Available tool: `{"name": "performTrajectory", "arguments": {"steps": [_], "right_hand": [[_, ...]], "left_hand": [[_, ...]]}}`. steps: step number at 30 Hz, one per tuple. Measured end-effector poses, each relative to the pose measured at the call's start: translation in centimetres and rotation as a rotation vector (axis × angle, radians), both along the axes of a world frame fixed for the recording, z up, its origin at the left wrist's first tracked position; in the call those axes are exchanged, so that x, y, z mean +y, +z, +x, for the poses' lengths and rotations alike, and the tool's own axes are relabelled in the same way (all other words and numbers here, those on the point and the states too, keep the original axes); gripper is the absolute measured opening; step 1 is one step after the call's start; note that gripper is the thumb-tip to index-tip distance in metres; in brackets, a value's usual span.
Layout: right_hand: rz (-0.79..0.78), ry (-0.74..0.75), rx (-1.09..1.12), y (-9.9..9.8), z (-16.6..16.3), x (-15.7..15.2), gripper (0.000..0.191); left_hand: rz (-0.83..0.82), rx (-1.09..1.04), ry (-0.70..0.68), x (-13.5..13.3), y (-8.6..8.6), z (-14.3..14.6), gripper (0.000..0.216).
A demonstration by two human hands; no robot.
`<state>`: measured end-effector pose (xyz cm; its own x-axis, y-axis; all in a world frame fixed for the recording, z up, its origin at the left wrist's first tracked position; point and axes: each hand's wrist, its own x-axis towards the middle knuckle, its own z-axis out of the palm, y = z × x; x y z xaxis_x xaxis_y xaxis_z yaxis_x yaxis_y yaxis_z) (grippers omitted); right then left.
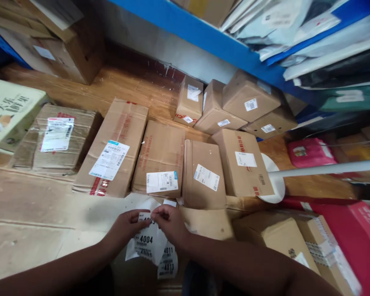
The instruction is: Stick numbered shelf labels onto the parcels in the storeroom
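Note:
My left hand [127, 226] and my right hand [171, 224] meet at the bottom centre, both pinched on the top edge of a white sheet of numbered stickers [148, 244] printed with 4004 and other numbers. A second strip of stickers [168, 260] hangs below it, under my right wrist. Just beyond my fingers lies a row of taped cardboard parcels with shipping labels: a long one [113, 146], a middle one [160, 158] and another [203, 172] to its right.
More labelled parcels [249, 98] are stacked at the back on the wooden floor. A blue shelf rail [203, 35] holds mailer bags above. A white stand base [275, 183] with its pole lies right. Red boxes [351, 230] and brown boxes [280, 238] crowd the lower right.

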<state>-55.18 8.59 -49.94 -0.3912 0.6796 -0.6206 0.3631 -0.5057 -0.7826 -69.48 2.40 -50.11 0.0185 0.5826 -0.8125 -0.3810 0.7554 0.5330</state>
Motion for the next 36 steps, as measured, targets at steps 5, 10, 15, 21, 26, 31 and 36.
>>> {"name": "performTrajectory", "arguments": {"steps": [5,10,15,21,26,31,36], "right_hand": [[0.034,-0.007,0.014,-1.0,-1.8,0.5,0.023],[-0.033,-0.102,0.037,-1.8,-2.4,-0.2,0.029],[-0.062,-0.203,0.07,-3.0,-2.9,-1.1,0.029],[0.007,-0.38,0.015,-6.3,-3.7,-3.0,0.024],[0.057,-0.505,-0.012,-8.9,-4.2,-4.5,0.025],[0.182,-0.647,-0.047,-10.3,-5.0,-5.0,0.03],[0.324,-0.839,-0.183,-11.6,-4.7,-3.6,0.033]], "left_hand": [[0.007,0.052,0.021,-0.1,-0.5,-1.4,0.043],[-0.001,0.074,0.05,0.1,-0.8,-1.7,0.044],[-0.028,0.142,0.022,0.2,-1.6,-1.8,0.045],[-0.036,0.247,-0.017,-0.5,-3.7,-2.0,0.041],[-0.051,0.323,-0.119,-1.1,-5.1,-2.3,0.038],[-0.044,0.439,-0.269,-1.0,-5.3,-3.0,0.041],[-0.018,0.343,-0.441,-2.3,-4.1,-2.5,0.037]]}}
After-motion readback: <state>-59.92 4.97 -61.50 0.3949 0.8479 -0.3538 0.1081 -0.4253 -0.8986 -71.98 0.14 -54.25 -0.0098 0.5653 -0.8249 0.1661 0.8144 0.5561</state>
